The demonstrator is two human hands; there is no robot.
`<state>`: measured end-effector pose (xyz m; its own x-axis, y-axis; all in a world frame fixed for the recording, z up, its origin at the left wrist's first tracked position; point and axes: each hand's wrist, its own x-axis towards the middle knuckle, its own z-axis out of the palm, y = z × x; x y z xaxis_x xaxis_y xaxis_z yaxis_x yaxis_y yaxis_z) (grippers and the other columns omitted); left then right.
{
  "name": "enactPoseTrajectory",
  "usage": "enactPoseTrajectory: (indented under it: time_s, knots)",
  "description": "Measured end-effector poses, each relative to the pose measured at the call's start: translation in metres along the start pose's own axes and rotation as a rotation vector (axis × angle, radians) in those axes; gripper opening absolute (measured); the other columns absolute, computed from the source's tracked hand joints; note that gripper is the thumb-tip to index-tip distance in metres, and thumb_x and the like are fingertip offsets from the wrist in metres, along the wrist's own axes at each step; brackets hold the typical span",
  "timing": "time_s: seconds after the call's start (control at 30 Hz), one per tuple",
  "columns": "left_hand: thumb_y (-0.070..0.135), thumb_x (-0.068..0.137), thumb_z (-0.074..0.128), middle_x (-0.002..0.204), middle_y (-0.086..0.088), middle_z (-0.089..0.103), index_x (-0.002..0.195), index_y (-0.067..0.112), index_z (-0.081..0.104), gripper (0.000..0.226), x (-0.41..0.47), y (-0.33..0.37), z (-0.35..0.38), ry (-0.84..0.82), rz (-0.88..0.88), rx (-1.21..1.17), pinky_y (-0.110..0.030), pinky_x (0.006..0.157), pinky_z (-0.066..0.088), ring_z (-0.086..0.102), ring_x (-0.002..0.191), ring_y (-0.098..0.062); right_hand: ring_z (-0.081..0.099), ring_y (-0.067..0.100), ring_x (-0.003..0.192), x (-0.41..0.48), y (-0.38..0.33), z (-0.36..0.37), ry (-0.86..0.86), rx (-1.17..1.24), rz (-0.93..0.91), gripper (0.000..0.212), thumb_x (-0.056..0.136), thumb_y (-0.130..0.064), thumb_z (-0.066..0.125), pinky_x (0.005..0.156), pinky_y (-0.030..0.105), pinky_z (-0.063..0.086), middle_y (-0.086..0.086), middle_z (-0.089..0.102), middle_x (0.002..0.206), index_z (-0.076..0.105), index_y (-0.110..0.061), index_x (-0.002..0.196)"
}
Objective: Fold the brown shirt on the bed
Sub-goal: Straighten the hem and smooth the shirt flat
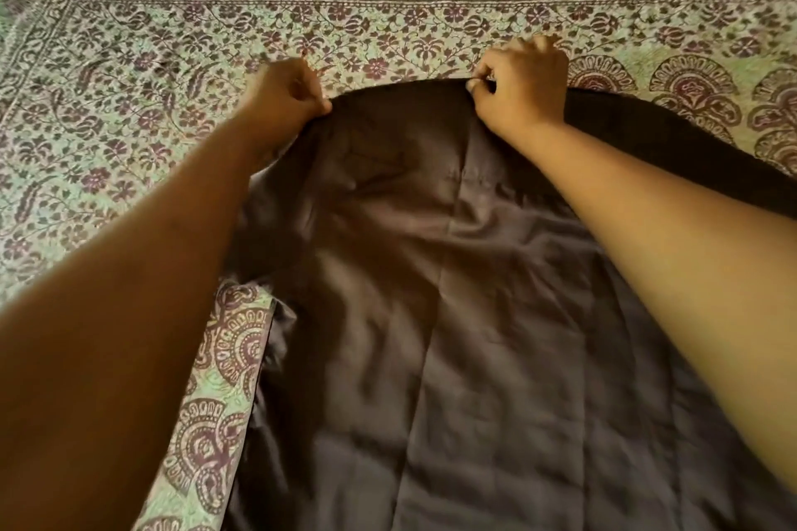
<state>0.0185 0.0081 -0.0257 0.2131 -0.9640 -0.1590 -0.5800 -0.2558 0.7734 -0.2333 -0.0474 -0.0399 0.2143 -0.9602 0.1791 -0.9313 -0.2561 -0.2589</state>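
Your left hand (287, 88) and right hand (524, 86) both sit at the far edge of the brown shirt (431, 315), fingers curled and pinching that edge, one at each end of the visible top hem. The shirt lies flat on the patterned bedspread (129, 121), its long axis running from you outward, near to far; the bulk of the cloth is on the near side of your fingers, between and under your forearms. A darker strip of it trails off to the right, past your right hand. The right hand is a touch farther out than the left, so the held edge slants slightly. Judgement: this looks like an early stage, spreading or squaring up, no finished fold visible. The coming move turns on that far edge, either tug it away to flatten the wrinkles or bring it toward you over the body. Keep both pinches level or the fold goes crooked.
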Motion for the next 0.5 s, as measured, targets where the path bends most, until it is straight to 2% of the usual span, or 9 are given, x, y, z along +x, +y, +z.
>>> enactPoseTrajectory:
  time_s: [0.1, 0.13, 0.23, 0.33, 0.4, 0.43, 0.5]
  knots:
    - [0.009, 0.077, 0.066, 0.081, 0.000, 0.066, 0.071, 0.023, 0.058, 0.017, 0.005, -0.021, 0.018, 0.068, 0.066, 0.260, -0.026, 0.075, 0.043, 0.059, 0.077, -0.018, 0.037, 0.032, 0.121, -0.006, -0.001, 0.021, 0.048, -0.056, 0.018, 0.021, 0.089, -0.026, 0.049, 0.099, 0.041, 0.027, 0.011, 0.053, 0.121, 0.062, -0.014, 0.101]
    - [0.009, 0.079, 0.063, 0.089, -0.003, 0.067, 0.079, 0.021, 0.063, 0.012, 0.004, -0.025, 0.024, 0.101, 0.085, 0.309, -0.027, 0.076, 0.043, 0.060, 0.082, -0.020, 0.038, 0.032, 0.121, -0.009, 0.001, 0.027, 0.068, -0.053, 0.019, 0.021, 0.089, -0.026, 0.050, 0.099, 0.041, 0.027, 0.012, 0.052, 0.122, 0.061, -0.013, 0.101]
    - [0.013, 0.088, 0.052, 0.107, -0.006, 0.064, 0.094, 0.020, 0.067, 0.018, -0.001, -0.030, 0.035, 0.199, 0.150, 0.499, -0.030, 0.077, 0.041, 0.058, 0.099, -0.027, 0.042, 0.032, 0.117, -0.010, 0.007, 0.041, 0.096, -0.024, 0.031, 0.023, 0.089, -0.029, 0.050, 0.097, 0.039, 0.028, 0.011, 0.053, 0.119, 0.059, -0.015, 0.105]
    - [0.020, 0.089, 0.048, 0.120, -0.006, 0.056, 0.102, 0.020, 0.067, 0.022, -0.007, -0.025, 0.037, 0.298, 0.175, 0.716, -0.039, 0.095, 0.032, 0.048, 0.115, -0.028, 0.050, 0.034, 0.111, -0.013, 0.011, 0.047, 0.191, 0.237, 0.052, 0.034, 0.088, -0.031, 0.047, 0.094, 0.038, 0.033, 0.014, 0.058, 0.115, 0.057, -0.005, 0.109]
    - [0.021, 0.083, 0.045, 0.124, -0.004, 0.056, 0.105, 0.019, 0.067, 0.031, -0.017, -0.011, 0.043, 0.400, 0.166, 0.674, -0.040, 0.097, 0.028, 0.046, 0.118, -0.027, 0.054, 0.034, 0.108, -0.023, 0.016, 0.037, 0.285, 0.425, 0.078, 0.035, 0.088, -0.026, 0.046, 0.094, 0.037, 0.035, 0.016, 0.061, 0.111, 0.058, 0.001, 0.108]
    - [0.023, 0.084, 0.042, 0.127, -0.003, 0.055, 0.111, 0.019, 0.064, 0.036, -0.023, 0.000, 0.051, 0.412, 0.201, 0.622, -0.039, 0.098, 0.027, 0.046, 0.119, -0.026, 0.054, 0.033, 0.109, -0.030, 0.020, 0.029, 0.305, 0.415, 0.070, 0.036, 0.089, -0.025, 0.044, 0.096, 0.037, 0.036, 0.016, 0.061, 0.113, 0.058, 0.001, 0.110]
    - [0.033, 0.090, 0.032, 0.141, -0.002, 0.046, 0.130, 0.023, 0.051, 0.046, -0.038, 0.016, 0.078, 0.244, 0.352, 0.573, -0.039, 0.105, 0.023, 0.040, 0.130, -0.022, 0.050, 0.033, 0.117, -0.046, 0.034, 0.014, 0.284, 0.233, 0.003, 0.043, 0.091, -0.030, 0.038, 0.101, 0.041, 0.034, 0.015, 0.057, 0.123, 0.054, -0.003, 0.120]
